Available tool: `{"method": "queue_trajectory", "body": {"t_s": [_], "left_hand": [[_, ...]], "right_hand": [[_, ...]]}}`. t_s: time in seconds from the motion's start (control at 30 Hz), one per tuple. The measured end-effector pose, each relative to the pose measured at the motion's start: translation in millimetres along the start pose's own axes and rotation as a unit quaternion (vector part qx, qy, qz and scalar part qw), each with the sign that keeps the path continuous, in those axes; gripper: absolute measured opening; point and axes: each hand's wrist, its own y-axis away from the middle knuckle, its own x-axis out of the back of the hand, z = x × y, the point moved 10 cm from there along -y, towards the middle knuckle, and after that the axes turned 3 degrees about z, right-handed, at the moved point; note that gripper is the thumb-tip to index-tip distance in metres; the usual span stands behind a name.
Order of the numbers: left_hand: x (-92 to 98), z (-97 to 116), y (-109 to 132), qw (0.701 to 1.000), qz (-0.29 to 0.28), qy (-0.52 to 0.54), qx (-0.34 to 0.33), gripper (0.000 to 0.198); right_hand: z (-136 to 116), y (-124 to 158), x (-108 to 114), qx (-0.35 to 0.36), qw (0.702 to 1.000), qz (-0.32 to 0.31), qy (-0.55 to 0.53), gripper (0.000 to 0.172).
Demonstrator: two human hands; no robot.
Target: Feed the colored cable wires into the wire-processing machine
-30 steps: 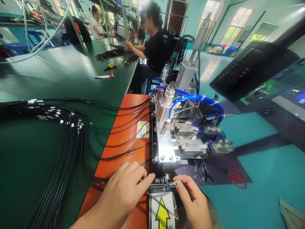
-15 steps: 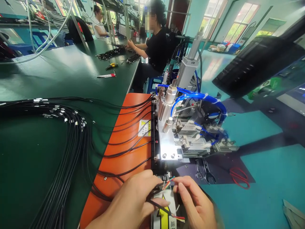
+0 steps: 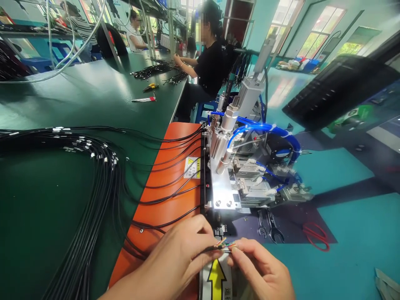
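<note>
Bench: green top [image 3: 46, 216] runs to the far end, with an orange mat [image 3: 156, 196] along its right edge.

Hands: left hand [image 3: 175, 258] pinches a black cable [image 3: 212, 248] between thumb and fingers; right hand [image 3: 262, 271] pinches its fanned coloured wire ends [image 3: 225, 244] with the fingertips, the two hands just apart.

Cable: held up at the near end of the mat, just above a yellow arrow label [image 3: 216, 279].

Bundle: many black cables [image 3: 93, 183] loop across the bench, their ends lying over the mat.

Right side: metal machine [image 3: 240, 166] with blue air tubes [image 3: 265, 129], two wrenches [image 3: 268, 227] beside it.

Far: seated co-worker [image 3: 209, 62] in black, both hands at the bench, near cable bunches [image 3: 153, 71]; yellow-handled pliers [image 3: 150, 87] lie nearby.
</note>
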Motion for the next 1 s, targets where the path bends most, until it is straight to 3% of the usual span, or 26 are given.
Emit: {"method": "queue_trajectory", "body": {"t_s": [0.1, 0.2, 0.47, 0.7, 0.8, 1.0], "left_hand": [[-8.8, -4, -1, 1.000, -0.016, 0.020, 0.015, 0.018], [-5.8, -9, -2, 0.999, 0.017, 0.023, 0.038, 0.021], [-1.7, -9, 1, 0.996, 0.038, 0.066, 0.052, 0.024], [-5.4, -13, 4, 0.997, 0.050, 0.035, 0.039, 0.027], [-4.9, -9, 7, 0.998, 0.060, 0.001, 0.011, 0.028], [0.5, 0, 14, 0.994, 0.098, -0.040, -0.021, 0.034]], "right_hand": [[8, -4, -6, -0.012, 0.998, -0.046, -0.029, 0.015], [18, -6, -7, -0.050, 0.996, -0.051, -0.058, 0.018], [14, -5, -8, -0.029, 0.997, -0.068, 0.008, 0.022], [33, 0, -13, -0.122, 0.987, -0.075, -0.071, 0.023], [41, 2, -17, -0.172, 0.971, -0.085, -0.140, 0.021], [42, 10, -42, -0.264, 0.913, -0.140, -0.278, 0.019]]}}
